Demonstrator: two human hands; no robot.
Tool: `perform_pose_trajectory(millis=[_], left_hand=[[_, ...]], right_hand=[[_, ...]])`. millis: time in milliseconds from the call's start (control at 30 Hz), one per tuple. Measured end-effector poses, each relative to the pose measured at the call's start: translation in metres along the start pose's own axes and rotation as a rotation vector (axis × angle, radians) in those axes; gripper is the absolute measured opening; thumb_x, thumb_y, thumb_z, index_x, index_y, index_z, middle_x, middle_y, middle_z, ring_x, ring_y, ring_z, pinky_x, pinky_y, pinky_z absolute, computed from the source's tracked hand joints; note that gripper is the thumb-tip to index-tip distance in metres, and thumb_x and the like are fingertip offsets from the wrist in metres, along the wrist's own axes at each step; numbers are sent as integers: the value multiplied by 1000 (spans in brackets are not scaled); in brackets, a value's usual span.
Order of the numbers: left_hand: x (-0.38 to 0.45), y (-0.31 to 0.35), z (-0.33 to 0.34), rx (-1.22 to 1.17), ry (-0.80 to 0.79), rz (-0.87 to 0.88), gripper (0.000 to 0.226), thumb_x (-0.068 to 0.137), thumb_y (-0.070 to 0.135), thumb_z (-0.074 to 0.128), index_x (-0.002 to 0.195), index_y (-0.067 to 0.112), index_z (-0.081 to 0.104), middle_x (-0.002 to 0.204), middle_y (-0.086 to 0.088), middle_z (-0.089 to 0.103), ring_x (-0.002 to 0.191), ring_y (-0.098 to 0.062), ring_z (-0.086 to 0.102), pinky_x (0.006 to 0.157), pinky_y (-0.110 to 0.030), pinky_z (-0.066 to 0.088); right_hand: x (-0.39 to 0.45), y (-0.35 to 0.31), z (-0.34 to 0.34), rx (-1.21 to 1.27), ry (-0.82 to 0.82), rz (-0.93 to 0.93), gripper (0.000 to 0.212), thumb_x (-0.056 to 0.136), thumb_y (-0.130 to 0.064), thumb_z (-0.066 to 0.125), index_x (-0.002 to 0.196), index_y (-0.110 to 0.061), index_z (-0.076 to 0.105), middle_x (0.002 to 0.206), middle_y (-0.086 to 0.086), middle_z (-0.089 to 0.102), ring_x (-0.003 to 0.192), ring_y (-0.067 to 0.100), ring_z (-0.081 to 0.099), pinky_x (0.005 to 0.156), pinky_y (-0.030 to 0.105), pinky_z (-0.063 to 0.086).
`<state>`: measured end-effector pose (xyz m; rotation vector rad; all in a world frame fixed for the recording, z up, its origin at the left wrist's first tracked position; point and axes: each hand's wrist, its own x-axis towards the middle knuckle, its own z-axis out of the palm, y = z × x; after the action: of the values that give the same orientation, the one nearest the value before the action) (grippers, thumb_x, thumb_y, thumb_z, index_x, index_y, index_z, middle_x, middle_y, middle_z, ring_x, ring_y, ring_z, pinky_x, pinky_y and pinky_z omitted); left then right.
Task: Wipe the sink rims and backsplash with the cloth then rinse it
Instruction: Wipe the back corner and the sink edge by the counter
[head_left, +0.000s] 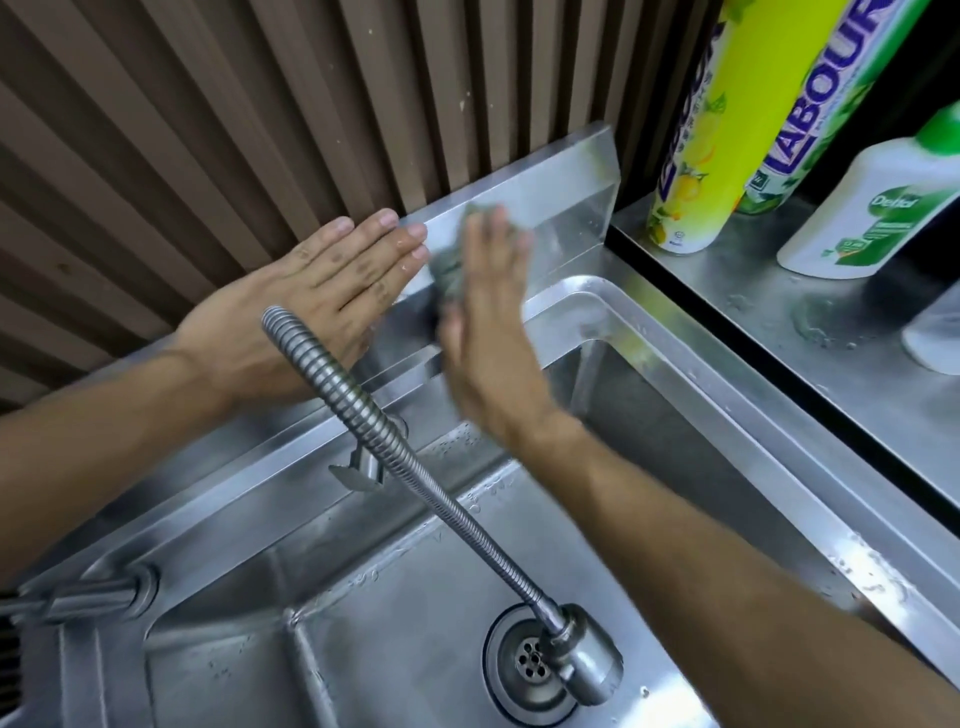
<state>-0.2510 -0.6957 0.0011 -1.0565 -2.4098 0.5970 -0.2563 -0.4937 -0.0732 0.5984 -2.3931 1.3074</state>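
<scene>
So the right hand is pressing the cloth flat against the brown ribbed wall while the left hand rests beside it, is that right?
Not quite. In the head view the right hand presses the cloth flat against the steel backsplash, not the brown ribbed wall above it. The left hand does rest beside it, fingers straight.

The right hand (485, 317) is motion-blurred and hides most of the cloth (449, 265); only its grey left edge shows. The top edge cuts off both spray cans (701, 156), the right edge a white bottle (935, 332). The hose (395, 447) hides part of the tap.
</scene>
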Motion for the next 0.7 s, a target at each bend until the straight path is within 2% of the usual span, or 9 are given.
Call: perform_pose_trajectory(millis=[33,100,200,300,433,500,533,600,700], left_hand=[[-2,-1,0,-15,7,5,60,109,19,24,163,0,9,172,-17,6,159,-34,13,130,-47,14],[-3,-2,0,-52,36,31,59,107,15,21,163,0,9,172,-16,5,159,-34,15,130,-47,15],[-1,-4,0,-115,61,14,66,100,5,28,163,0,11,172,-16,7,157,-36,21,127,-50,22],[-2,-4,2,-153,55,10,62,105,12,22,164,2,9,171,-14,7,156,-37,22,126,-52,24],[-1,-3,3,-163,40,-4,61,108,24,31,163,2,16,170,-15,16,157,-37,21,127,-53,22],[1,-2,2,-164,49,-6,60,110,28,30,163,2,17,169,-13,15,157,-36,20,128,-51,20],[2,-2,3,-168,52,-7,60,111,29,28,163,3,16,170,-12,13,158,-35,18,128,-50,18],[1,-3,3,-178,59,-10,59,112,30,26,164,5,14,171,-10,8,159,-31,13,129,-48,17],[0,-3,2,-164,55,-9,59,112,29,28,164,3,17,171,-13,12,159,-32,16,128,-49,18]], right_hand=[[-13,-3,10,-47,-83,-140,66,105,-9,43,161,4,11,170,24,-1,155,33,-22,130,48,-7],[-20,8,17,-185,-198,-386,65,104,-17,48,159,5,21,168,29,12,157,44,-3,130,54,6],[-4,25,2,-369,-198,-590,59,107,-32,44,159,-5,31,166,22,28,155,42,23,128,53,18],[5,31,-13,-370,-115,-488,57,109,-33,40,160,-9,32,168,19,27,157,39,20,129,49,8],[37,36,-27,-68,197,70,58,108,-20,35,163,-6,21,172,19,9,159,38,-2,128,39,-8],[44,26,-21,15,324,224,60,106,-18,33,163,-4,20,172,19,8,159,39,-6,129,40,-9],[38,13,-11,25,313,221,60,107,-18,32,163,-2,17,172,19,5,159,39,-8,129,40,-11],[9,-10,14,6,153,56,62,108,-18,39,162,1,15,172,18,2,158,39,-13,129,44,-9],[-21,-15,28,-99,-118,-268,62,99,-8,52,156,6,31,167,28,18,158,42,2,130,53,9]])
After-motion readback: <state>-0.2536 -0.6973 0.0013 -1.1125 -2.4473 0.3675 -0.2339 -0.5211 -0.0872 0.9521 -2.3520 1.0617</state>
